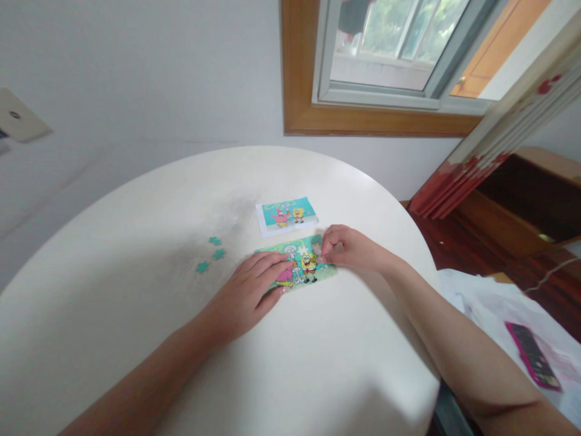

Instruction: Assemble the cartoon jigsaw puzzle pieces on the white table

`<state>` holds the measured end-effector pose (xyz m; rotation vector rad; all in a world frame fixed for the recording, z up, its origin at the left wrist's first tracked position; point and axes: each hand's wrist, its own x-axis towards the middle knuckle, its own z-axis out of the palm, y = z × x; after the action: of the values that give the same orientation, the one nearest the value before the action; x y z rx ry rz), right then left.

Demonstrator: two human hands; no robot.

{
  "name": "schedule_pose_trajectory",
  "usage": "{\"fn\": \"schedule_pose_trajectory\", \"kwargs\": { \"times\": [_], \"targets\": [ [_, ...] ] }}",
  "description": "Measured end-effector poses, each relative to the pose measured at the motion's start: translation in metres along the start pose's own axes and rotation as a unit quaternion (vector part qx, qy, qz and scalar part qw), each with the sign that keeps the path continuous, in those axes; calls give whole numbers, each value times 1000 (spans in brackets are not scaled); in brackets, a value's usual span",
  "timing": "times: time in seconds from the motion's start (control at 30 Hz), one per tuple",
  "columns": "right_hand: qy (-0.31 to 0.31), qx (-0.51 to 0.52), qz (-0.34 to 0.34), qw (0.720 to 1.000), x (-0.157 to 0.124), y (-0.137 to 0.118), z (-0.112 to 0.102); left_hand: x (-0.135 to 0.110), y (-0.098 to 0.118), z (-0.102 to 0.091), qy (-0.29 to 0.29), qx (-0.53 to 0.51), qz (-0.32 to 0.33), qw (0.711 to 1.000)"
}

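A white table (290, 387) is seen at the near side, with two bare forearms (157, 372) stretched over it. To the right, beyond the table's edge, a pink-edged phone (533, 355) is laid on crumpled white sheeting (481, 303).

Further in, the left hand (247, 290) is placed palm down over the left part of a picture puzzle (308, 269); its fingers are extended and closed around nothing, and a pink figure is partly covered by them. The puzzle is laid flat on the table, between the two hands. Its right end is met by the right hand (351, 247), whose thumb and fingers are drawn into a narrow pinch; whether a piece is held in the fingertips cannot be told. Above the puzzle's yellow figure, a pale, piece-shaped gap (302, 249) is shown.

Three teal loose pieces (219, 254) are scattered near the puzzle's left side, apart from one another. Just beyond the puzzle, a printed card (290, 213) is set down, on which a similar scene is pictured.

Past the table, a red-and-white curtain (481, 157) is hung at the right, and a wood-framed window (297, 72) is set into the pale wall (181, 72).
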<state>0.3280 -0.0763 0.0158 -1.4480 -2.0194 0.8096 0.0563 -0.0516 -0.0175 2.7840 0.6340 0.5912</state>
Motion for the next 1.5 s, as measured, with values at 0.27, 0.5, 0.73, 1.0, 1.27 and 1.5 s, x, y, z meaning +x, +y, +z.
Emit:
{"fn": "schedule_pose_trajectory", "kwargs": {
  "times": [0.27, 0.5, 0.73, 1.0, 1.27, 1.5],
  "targets": [
    [9, -44, 18, 999, 3, 6, 5, 1, 1, -1, 1, -1, 2, 1000],
    [10, -59, 16, 998, 3, 11, 6, 1, 1, -1, 0, -3, -5, 1000],
    [4, -46, 15, 999, 3, 10, 4, 1, 0, -1, -3, -4, -3, 1000],
    [45, -50, 38, 997, -4, 6, -15, 1, 2, -2, -4, -3, -6, 1000],
    [-23, -45, 1, 999, -7, 0, -14, 1, 1, -1, -3, -1, -5, 1000],
    [-30, -75, -5, 997, -5, -3, -8, 1, 1, -1, -6, -5, -9, 1000]
  ]
}}
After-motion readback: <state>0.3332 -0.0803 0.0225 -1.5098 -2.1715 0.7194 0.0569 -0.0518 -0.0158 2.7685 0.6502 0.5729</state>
